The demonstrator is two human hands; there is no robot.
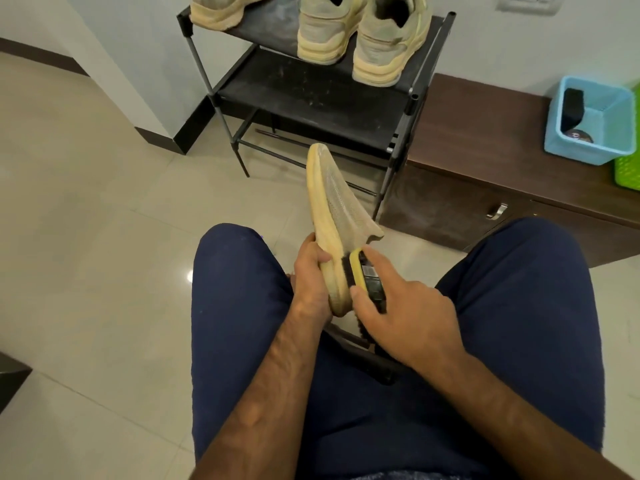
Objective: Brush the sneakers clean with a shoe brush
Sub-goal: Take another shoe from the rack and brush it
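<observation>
Here, towards the left, a black metal shoe rack (294,84) is set against the wall, and a row of worn cream sneakers (325,32) is kept on its top shelf, within reach of the seated person; whether these have been brushed cannot be told. Lower down, between the knees, the left hand (311,275) is wrapped round the heel end of a pale yellow mesh sneaker (334,209), fingers curled over the sole. The sneaker is held with its toe pointing away and its sole turned leftward, probably so that the mesh side is offered to the working hand. Against that side, near the collar, a yellow-backed shoe brush with dark bristles (362,275) is pressed, bristles touching the fabric. It is clasped by the right hand (412,313), thumb on the near edge and fingers laid over the back, a grip judged to suit short strokes. The heel area appears to be the part in hand. Further right, a dark brown wooden cabinet (485,140) carries a light blue plastic basket (588,147), in which a dark object is stored, and a green plastic basket (628,168) is just beside it.
</observation>
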